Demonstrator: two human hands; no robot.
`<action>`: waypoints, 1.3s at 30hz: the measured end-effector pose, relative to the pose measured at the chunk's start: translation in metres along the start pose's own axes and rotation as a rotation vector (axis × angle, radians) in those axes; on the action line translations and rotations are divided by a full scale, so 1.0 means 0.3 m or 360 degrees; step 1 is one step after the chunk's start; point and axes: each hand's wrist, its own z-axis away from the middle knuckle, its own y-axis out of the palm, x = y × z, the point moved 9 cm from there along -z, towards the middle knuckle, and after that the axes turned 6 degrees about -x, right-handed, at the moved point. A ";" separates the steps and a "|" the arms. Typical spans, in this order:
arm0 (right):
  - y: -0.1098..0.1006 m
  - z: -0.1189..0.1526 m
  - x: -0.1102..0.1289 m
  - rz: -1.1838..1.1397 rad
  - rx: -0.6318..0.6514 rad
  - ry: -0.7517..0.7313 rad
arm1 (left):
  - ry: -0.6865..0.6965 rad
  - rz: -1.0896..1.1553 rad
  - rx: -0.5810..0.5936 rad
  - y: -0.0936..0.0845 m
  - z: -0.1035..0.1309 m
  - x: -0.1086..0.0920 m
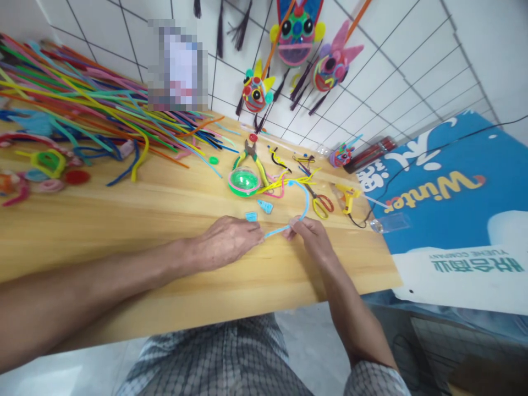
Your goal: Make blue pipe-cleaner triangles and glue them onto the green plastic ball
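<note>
Nearest us, our checked shirt (218,357) sits below the wooden table (165,297). Our left hand (229,242) and right hand (311,234) each pinch the blue pipe cleaner (306,204), stretched between them above the near side and curling away at right. Beyond lie two small blue pieces (265,207), the green bowl (244,181) and, farther right, the scissors (322,204).

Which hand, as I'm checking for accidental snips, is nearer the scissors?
Right. The right hand is just on the person's side of the scissors; the left hand, at one end of the blue strip, is farther off to their left.
</note>
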 end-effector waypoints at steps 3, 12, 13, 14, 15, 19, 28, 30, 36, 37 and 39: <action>-0.007 -0.003 -0.022 -0.0113 -0.0003 0.0081 | 0.0354 -0.0220 0.0134 0.025 0.019 -0.070; 0.028 0.026 0.025 -0.0031 -0.0156 -0.0075 | -0.0404 0.0445 -0.0047 -0.012 0.007 0.010; 0.037 0.027 0.031 -0.0008 -0.0160 -0.0101 | -0.0460 0.0519 -0.0057 -0.009 0.006 0.024; 0.047 0.027 0.036 0.0011 -0.0157 -0.0121 | -0.0496 0.0566 -0.0074 -0.008 0.005 0.035; 0.055 0.026 0.039 0.0026 -0.0154 -0.0135 | -0.0515 0.0595 -0.0093 -0.007 0.004 0.043; 0.078 0.008 0.035 -0.0015 -0.0099 -0.0091 | -0.0443 0.0555 -0.0082 -0.003 0.001 0.039; 0.066 -0.068 0.030 -0.0285 -0.0087 0.0007 | -0.0045 0.0113 -0.0055 -0.010 0.006 -0.027; 0.058 -0.078 0.018 -0.0368 -0.0168 0.0006 | -0.0063 0.0107 -0.0099 -0.017 0.007 -0.027; 0.089 -0.077 -0.017 -0.0598 -0.0380 0.0061 | -0.0138 -0.0081 -0.0040 0.009 0.020 -0.032; 0.100 -0.074 -0.015 -0.0654 -0.0413 0.0065 | -0.0147 -0.0140 -0.0002 0.020 0.023 -0.033; 0.128 -0.069 -0.005 -0.0817 -0.0447 0.0077 | -0.0137 -0.0273 0.0098 0.045 0.030 -0.042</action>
